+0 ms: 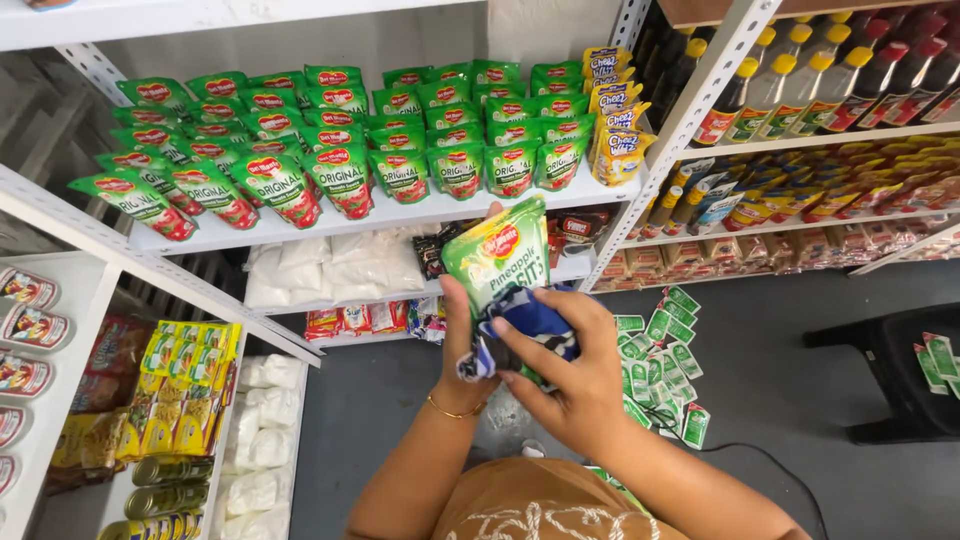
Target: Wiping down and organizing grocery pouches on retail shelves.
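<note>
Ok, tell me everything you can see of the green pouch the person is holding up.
The green pouch is a glossy, flexible stand-up pack, green with a yellow area, a red emblem and printed lettering. It is held upright, tilted slightly, in front of the shelves of similar green pouches. The left hand grips its lower part from behind, while the right hand presses a blue and white cloth against its lower front, hiding the bottom edge.

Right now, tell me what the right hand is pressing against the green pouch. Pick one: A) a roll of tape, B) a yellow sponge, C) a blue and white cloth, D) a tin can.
C: the right hand bunches a blue and white cloth against the lower part of the green pouch, which the left hand holds upright in front of the shelves.
</note>
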